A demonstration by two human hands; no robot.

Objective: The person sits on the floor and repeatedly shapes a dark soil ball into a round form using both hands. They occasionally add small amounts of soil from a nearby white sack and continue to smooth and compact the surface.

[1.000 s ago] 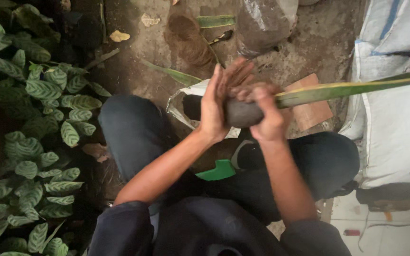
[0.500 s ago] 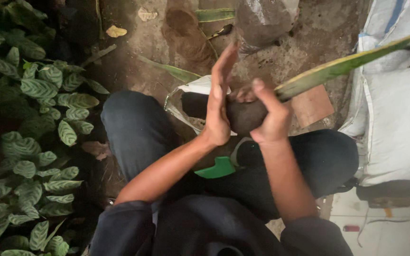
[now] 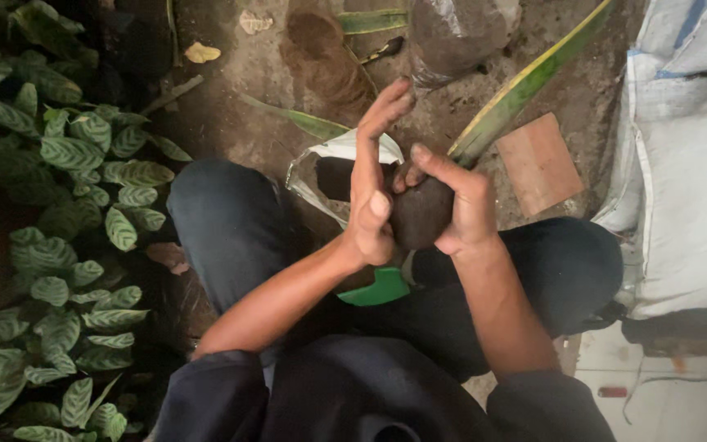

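Two pale woven sacks fill the right edge, the far one with a blue stripe; any markings on them are too small to tell. At the far centre stands a clear plastic bag of dark soil, and just beyond the hands lies an open white-rimmed plastic bag with dark soil inside. A flat reddish-brown square tile lies right of the hands. The right hand is wrapped around a dark soil-filled pouch at the base of a long yellow-edged green leaf, held over the lap. The left hand is open flat, its palm against the pouch's left side. Compared with a moment before, the leaf slants more steeply away to the far right, and the left hand stands more upright.
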